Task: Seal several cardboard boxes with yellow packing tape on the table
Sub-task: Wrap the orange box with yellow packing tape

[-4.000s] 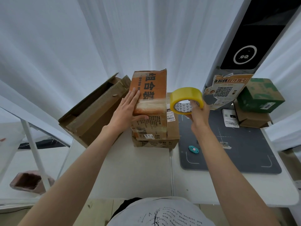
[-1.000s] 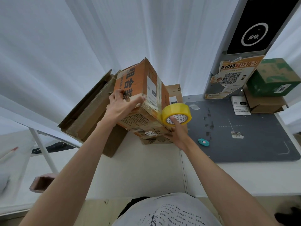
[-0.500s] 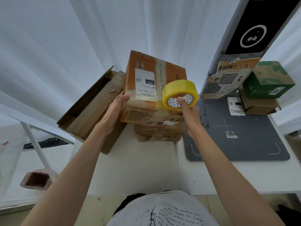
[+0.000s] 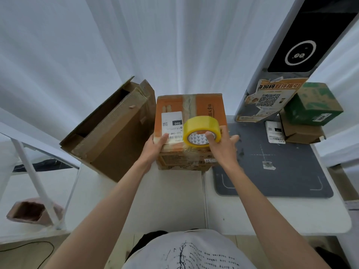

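While the orange box (image 4: 191, 113) is held at its lower left corner by the left hand (image 4: 155, 147), thumb laid on its white label (image 4: 172, 126), the yellow tape roll (image 4: 201, 131) is gripped by the right hand (image 4: 223, 146) at centre frame, just over the box's near right edge. Beneath it a second box (image 4: 182, 162) is seen on the white table (image 4: 171, 195).

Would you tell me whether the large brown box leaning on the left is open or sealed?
Open: the large brown box has loose flaps standing apart at its top, with a dark gap into its interior.
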Available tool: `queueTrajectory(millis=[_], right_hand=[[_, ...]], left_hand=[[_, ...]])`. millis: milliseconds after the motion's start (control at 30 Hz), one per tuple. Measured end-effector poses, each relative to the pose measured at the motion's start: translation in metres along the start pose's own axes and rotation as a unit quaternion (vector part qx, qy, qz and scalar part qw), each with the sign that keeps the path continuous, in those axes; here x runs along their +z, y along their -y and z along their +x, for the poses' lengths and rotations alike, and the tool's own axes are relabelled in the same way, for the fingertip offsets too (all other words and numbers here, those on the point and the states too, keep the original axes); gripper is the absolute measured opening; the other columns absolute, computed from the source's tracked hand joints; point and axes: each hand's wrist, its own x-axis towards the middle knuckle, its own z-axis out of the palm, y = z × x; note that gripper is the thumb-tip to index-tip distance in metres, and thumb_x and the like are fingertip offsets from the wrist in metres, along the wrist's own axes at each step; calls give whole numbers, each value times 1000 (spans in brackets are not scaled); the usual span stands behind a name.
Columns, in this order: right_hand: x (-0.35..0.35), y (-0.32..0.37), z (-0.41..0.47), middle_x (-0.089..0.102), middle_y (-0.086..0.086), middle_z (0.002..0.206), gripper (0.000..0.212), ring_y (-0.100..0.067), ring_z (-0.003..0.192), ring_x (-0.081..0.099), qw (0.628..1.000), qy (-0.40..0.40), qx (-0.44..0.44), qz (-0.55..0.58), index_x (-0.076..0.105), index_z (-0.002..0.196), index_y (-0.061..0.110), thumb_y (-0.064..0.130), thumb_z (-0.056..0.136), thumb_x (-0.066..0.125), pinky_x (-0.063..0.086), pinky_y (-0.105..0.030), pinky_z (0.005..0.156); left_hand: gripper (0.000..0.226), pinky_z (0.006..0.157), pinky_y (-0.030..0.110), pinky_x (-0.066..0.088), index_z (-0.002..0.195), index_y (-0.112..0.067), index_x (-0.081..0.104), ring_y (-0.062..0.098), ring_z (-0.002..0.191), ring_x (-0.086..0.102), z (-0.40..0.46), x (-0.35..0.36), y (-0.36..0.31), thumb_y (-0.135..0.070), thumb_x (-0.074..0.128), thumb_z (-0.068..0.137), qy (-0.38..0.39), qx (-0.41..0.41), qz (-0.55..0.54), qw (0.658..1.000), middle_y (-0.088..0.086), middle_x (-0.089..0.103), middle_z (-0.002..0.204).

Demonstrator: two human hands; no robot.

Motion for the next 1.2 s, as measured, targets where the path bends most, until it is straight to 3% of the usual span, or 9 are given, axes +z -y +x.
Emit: queueTrajectory(millis=[167, 300, 467, 600, 733, 833, 933, 1033, 1200], right_hand=[[1, 3, 2, 34, -10, 129, 79, -23, 103, 41, 999, -21, -40, -10, 50, 116, 22, 85, 74, 29, 39, -35, 81], [-2, 3, 4, 28, -3, 123, 56, -29, 112, 45, 999, -1, -48, -10, 51, 113, 22, 71, 88, 50, 47, -45, 92], [-9, 1, 1, 29, -2, 124, 61, -30, 108, 49, 999, 10, -44, -10, 51, 112, 27, 77, 79, 40, 49, -45, 92], [-11, 0, 3, 37, -11, 131, 38, -33, 111, 50, 997, 18, -59, -38, 55, 127, 25, 51, 101, 46, 43, -51, 104], [-18, -1, 5, 54, -11, 122, 24, -30, 114, 54, 998, -18, -55, 4, 59, 123, 18, 29, 103, 50, 42, -40, 100], [-23, -3, 3, 62, -7, 111, 22, -25, 107, 56, 997, -34, -62, 33, 60, 123, 17, 23, 103, 52, 48, -49, 100], [-26, 0, -2, 63, -7, 115, 29, -18, 104, 47, 997, -24, -67, 39, 55, 132, 15, 23, 105, 50, 44, -43, 97], [-29, 0, -4, 63, -11, 123, 33, -29, 116, 49, 997, -21, -75, 30, 51, 138, 16, 23, 106, 48, 41, -46, 101], [-37, -5, 4, 59, 2, 93, 18, -17, 95, 49, 994, -23, -82, 63, 54, 121, 21, 16, 105, 47, 42, -42, 88]], left_hand=[[75, 117, 55, 34, 161, -28, 16, 22, 149, 32, 7, 1, 5, -57, 48, 100, -96, 146, 164, 971, 0, 27, 165], [73, 110, 46, 45, 155, -31, 35, 13, 137, 48, -6, 20, -21, -71, 41, 94, -26, 267, 141, 953, -3, 46, 154], [78, 101, 39, 52, 150, -32, 39, 18, 117, 61, -2, 35, -53, -62, 69, 84, 102, 272, 282, 915, -1, 65, 123], [84, 100, 34, 43, 153, -21, 38, 20, 118, 58, 8, 34, -53, -49, 77, 84, 93, 260, 372, 886, 3, 65, 126], [77, 104, 38, 46, 145, -20, 50, 16, 118, 57, 11, 31, -42, -46, 81, 79, 99, 274, 364, 885, 0, 65, 130], [76, 101, 30, 39, 145, -21, 50, 13, 120, 56, 13, 32, -40, -47, 79, 79, 94, 268, 351, 892, -1, 64, 133], [76, 100, 33, 40, 143, -26, 50, 10, 117, 56, 13, 31, -40, -50, 79, 77, 92, 270, 343, 895, -2, 65, 130], [73, 104, 35, 41, 141, -23, 52, 8, 118, 52, 11, 31, -36, -46, 81, 78, 90, 278, 341, 893, -1, 62, 135], [80, 101, 33, 39, 145, -21, 48, 4, 117, 43, 5, 33, -34, -50, 79, 77, 85, 279, 350, 890, 2, 56, 142]])
